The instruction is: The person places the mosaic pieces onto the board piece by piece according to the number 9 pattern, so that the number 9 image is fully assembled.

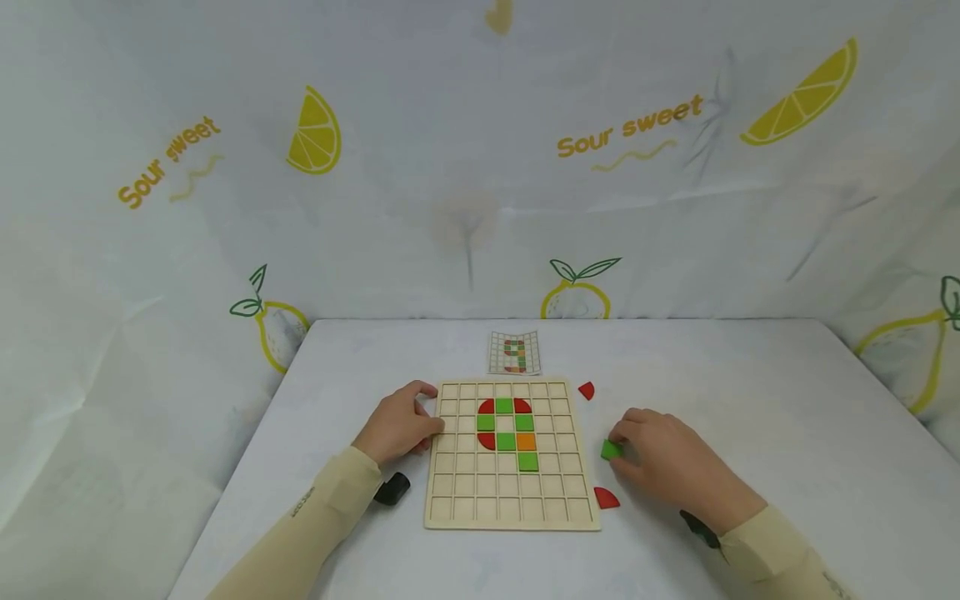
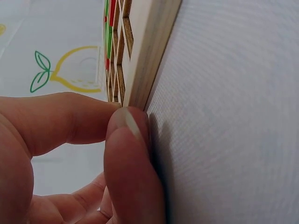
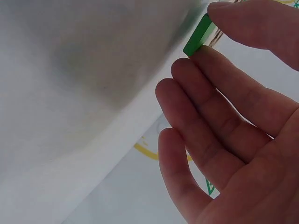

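A wooden grid board lies flat in the middle of the white table. Red quarter-circle, green square and orange square tiles fill several of its cells in the shape of a 9. At the board's left edge my left hand grips the rim; thumb and finger meet at the wooden side in the left wrist view. My right hand, to the right of the board, pinches a green square tile between thumb and index finger. Its other fingers are bent loosely beside the tile.
A small printed card showing a coloured 9 on a grid lies behind the board. One red quarter-circle tile rests by the board's upper right, another red quarter-circle by its lower right. A lemon-printed cloth hangs behind the table.
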A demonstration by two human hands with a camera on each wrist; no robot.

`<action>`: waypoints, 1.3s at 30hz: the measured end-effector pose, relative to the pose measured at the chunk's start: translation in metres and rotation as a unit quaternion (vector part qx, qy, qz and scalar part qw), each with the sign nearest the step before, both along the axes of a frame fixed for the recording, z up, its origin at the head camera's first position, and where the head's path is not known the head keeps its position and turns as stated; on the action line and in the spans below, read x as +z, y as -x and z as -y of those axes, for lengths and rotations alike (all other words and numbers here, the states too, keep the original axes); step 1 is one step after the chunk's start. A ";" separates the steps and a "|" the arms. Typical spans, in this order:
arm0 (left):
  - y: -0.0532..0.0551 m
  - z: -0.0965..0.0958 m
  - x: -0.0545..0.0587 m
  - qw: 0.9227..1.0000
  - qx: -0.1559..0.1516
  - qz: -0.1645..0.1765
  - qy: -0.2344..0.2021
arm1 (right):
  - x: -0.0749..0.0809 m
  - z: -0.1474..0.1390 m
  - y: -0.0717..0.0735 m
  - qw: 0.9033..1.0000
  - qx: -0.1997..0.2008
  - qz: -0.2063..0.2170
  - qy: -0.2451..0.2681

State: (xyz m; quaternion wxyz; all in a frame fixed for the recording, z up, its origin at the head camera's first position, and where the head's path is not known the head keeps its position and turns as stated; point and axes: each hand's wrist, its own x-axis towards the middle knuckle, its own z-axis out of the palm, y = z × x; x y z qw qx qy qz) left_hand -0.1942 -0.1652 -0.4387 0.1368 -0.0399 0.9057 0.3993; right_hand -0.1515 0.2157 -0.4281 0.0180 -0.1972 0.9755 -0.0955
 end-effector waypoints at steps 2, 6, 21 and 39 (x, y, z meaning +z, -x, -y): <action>0.000 0.000 0.001 1.000 0.001 0.000 0.000 | 0.003 0.003 0.001 1.000 0.003 0.003 -0.001; 0.000 0.000 0.002 1.000 0.002 0.003 0.000 | 0.008 0.011 0.003 1.000 0.011 0.015 0.000; 0.002 0.000 0.001 1.000 0.001 0.004 -0.007 | 0.020 0.056 0.009 0.999 0.041 0.023 0.008; 0.002 0.002 0.000 1.000 -0.002 -0.003 -0.004 | 0.014 0.091 -0.019 0.990 0.136 -0.033 0.001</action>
